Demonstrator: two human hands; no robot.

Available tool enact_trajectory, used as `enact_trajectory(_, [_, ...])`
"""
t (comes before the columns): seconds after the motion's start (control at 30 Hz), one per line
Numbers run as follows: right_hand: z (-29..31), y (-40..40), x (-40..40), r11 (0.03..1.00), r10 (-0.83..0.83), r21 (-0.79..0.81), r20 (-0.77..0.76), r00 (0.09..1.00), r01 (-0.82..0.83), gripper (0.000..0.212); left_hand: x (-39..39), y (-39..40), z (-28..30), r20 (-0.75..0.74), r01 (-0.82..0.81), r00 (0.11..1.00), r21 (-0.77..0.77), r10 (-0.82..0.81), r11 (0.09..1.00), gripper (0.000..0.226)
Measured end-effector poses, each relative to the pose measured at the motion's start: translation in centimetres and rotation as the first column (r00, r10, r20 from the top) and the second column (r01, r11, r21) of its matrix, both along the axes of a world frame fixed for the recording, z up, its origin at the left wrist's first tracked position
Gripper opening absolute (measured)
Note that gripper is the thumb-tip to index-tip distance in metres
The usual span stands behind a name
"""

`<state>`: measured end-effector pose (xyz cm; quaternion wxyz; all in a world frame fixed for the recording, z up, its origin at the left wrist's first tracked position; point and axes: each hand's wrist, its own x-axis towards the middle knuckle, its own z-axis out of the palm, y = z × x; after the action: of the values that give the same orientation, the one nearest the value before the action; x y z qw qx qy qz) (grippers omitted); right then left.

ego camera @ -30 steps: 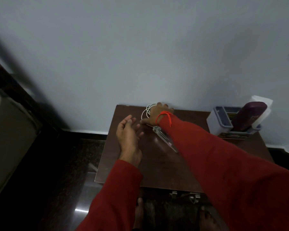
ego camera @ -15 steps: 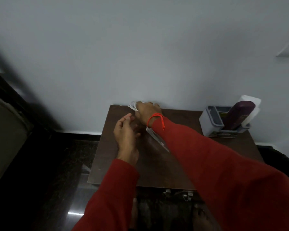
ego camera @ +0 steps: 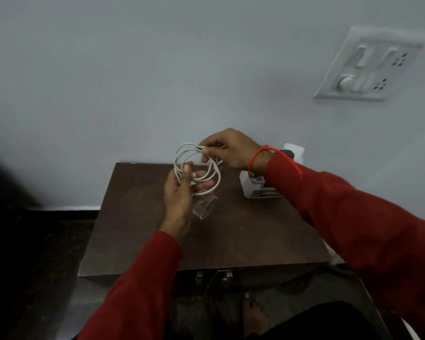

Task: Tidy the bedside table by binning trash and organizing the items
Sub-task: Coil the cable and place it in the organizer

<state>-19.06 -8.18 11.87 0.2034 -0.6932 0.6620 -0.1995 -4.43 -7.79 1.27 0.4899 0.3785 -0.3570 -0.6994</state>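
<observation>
A coiled white cable (ego camera: 182,153) hangs in the air above the dark brown bedside table (ego camera: 231,229). My right hand (ego camera: 231,150) pinches the coil's top between thumb and fingers. My left hand (ego camera: 182,195) holds the coil's lower loops, fingers through them. Below the left hand a small clear plastic piece (ego camera: 205,208) shows; whether it rests on the table or is held I cannot tell. Both sleeves are red, and a red thread circles the right wrist.
A grey organiser box (ego camera: 253,190) with a dark purple item in it stands at the table's back right, mostly hidden by my right forearm. A white switch and socket panel (ego camera: 368,67) is on the wall. Bare feet (ego camera: 253,312) and dark floor lie below the table's front edge.
My right hand lifted the white cable off the table's back edge. My left hand rose and took hold of the coil's lower loops. The view tilted up.
</observation>
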Motion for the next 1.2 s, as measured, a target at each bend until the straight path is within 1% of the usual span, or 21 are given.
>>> enact_trajectory(0.03, [0.4, 0.7, -0.9, 0.999, -0.023, 0.023, 0.016, 1.000, 0.022, 0.018, -0.8, 0.7, 0.3, -0.018, 0.043, 0.999, 0.013, -0.043, 0.999, 0.035])
enact_trajectory(0.13, [1.1, 2.8, -3.1, 0.984, -0.087, 0.165, 0.146, 0.985, 0.062, 0.037, -3.0, 2.3, 0.9, -0.106, 0.162, 0.983, 0.099, -0.151, 0.982, 0.027])
enact_trajectory(0.17, [1.3, 3.3, -3.7, 0.977, -0.094, 0.202, 0.161, 0.982, 0.061, 0.041, -3.6, 2.7, 1.0, -0.136, 0.196, 0.974, 0.126, -0.179, 0.972, 0.026])
enact_trajectory(0.27, [1.9, 4.4, -4.9, 0.968, -0.078, 0.244, 0.107, 0.991, 0.050, 0.043, -4.8, 3.4, 1.2, -0.198, 0.303, 0.942, 0.158, -0.270, 0.940, 0.034])
enact_trajectory(0.37, [2.6, 4.7, -6.2, 0.964, -0.151, 0.225, 0.027, 0.988, 0.142, 0.038, -5.5, 4.0, 1.4, -0.211, 0.390, 0.908, 0.108, -0.362, 0.915, 0.037])
enact_trajectory(0.43, [2.7, 4.8, -6.9, 0.949, -0.227, 0.239, 0.056, 0.972, 0.208, 0.035, -5.8, 3.9, 1.2, -0.198, 0.384, 0.911, 0.091, -0.362, 0.919, 0.044])
enact_trajectory(0.47, [2.7, 4.9, -6.9, 0.945, -0.230, 0.250, 0.049, 0.972, 0.211, 0.033, -5.9, 3.8, 1.1, -0.205, 0.376, 0.914, 0.097, -0.351, 0.921, 0.046])
enact_trajectory(0.57, [1.8, 5.2, -6.2, 0.950, -0.109, 0.281, -0.108, 0.988, 0.136, 0.034, -6.1, 3.4, 1.1, -0.274, 0.352, 0.911, 0.122, -0.310, 0.928, 0.041])
enact_trajectory(0.6, [1.3, 5.3, -5.8, 0.938, -0.102, 0.326, -0.076, 0.992, 0.121, 0.033, -6.2, 3.3, 0.9, -0.277, 0.319, 0.920, 0.125, -0.276, 0.939, 0.040])
enact_trajectory(0.63, [0.8, 5.3, -5.5, 0.923, -0.125, 0.367, -0.005, 0.992, 0.118, 0.031, -6.2, 3.1, 0.7, -0.263, 0.271, 0.937, 0.136, -0.229, 0.953, 0.034])
enact_trajectory(0.67, [0.5, 5.1, -5.3, 0.911, -0.171, 0.391, 0.062, 0.983, 0.134, 0.030, -6.3, 2.9, 0.4, -0.233, 0.223, 0.955, 0.146, -0.185, 0.964, 0.028])
enact_trajectory(0.7, [0.3, 5.0, -5.1, 0.904, -0.220, 0.396, 0.112, 0.969, 0.160, 0.031, -6.3, 2.7, 0.1, -0.201, 0.181, 0.968, 0.157, -0.148, 0.971, 0.027])
enact_trajectory(0.77, [0.0, 4.7, -4.8, 0.900, -0.282, 0.389, 0.183, 0.942, 0.195, 0.030, -6.3, 2.6, -0.3, -0.156, 0.116, 0.984, 0.161, -0.090, 0.980, 0.032])
enact_trajectory(0.87, [-0.4, 4.8, -3.9, 0.902, -0.263, 0.404, 0.239, 0.935, 0.151, 0.033, -6.4, 2.5, -0.7, -0.124, 0.043, 0.992, 0.121, -0.028, 0.992, 0.027])
enact_trajectory(0.93, [-0.7, 5.0, -3.5, 0.916, -0.228, 0.381, 0.244, 0.943, 0.123, 0.034, -6.5, 2.6, -0.9, -0.092, 0.014, 0.996, 0.090, -0.006, 0.996, 0.023])
enact_trajectory(0.97, [-0.6, 4.9, -3.6, 0.928, -0.210, 0.350, 0.198, 0.958, 0.131, 0.035, -6.5, 2.6, -1.0, -0.074, 0.011, 0.997, 0.072, -0.006, 0.997, 0.025])
enact_trajectory(1.0, [-0.4, 4.7, -3.9, 0.941, -0.194, 0.303, 0.109, 0.975, 0.153, 0.035, -6.4, 2.6, -1.0, -0.053, 0.017, 0.998, 0.049, -0.015, 0.999, 0.028])
enact_trajectory(1.03, [-0.1, 4.3, -4.3, 0.950, -0.197, 0.250, 0.017, 0.980, 0.187, 0.037, -6.3, 2.6, -0.9, -0.030, 0.030, 0.999, 0.030, -0.029, 0.999, 0.030])
enact_trajectory(1.07, [0.3, 3.9, -4.9, 0.953, -0.227, 0.201, -0.033, 0.973, 0.229, 0.038, -6.1, 2.7, -0.8, -0.006, 0.048, 0.999, 0.022, -0.048, 0.999, 0.030])
enact_trajectory(1.13, [1.3, 3.2, -6.2, 0.948, -0.291, 0.113, -0.080, 0.953, 0.299, 0.039, -5.6, 2.5, -0.9, 0.030, 0.080, 0.996, 0.052, -0.082, 0.995, 0.028])
enact_trajectory(1.2, [2.3, 2.4, -7.3, 0.947, -0.314, 0.030, -0.128, 0.941, 0.320, 0.037, -4.9, 2.4, -1.0, 0.048, 0.089, 0.994, 0.110, -0.095, 0.990, 0.032])
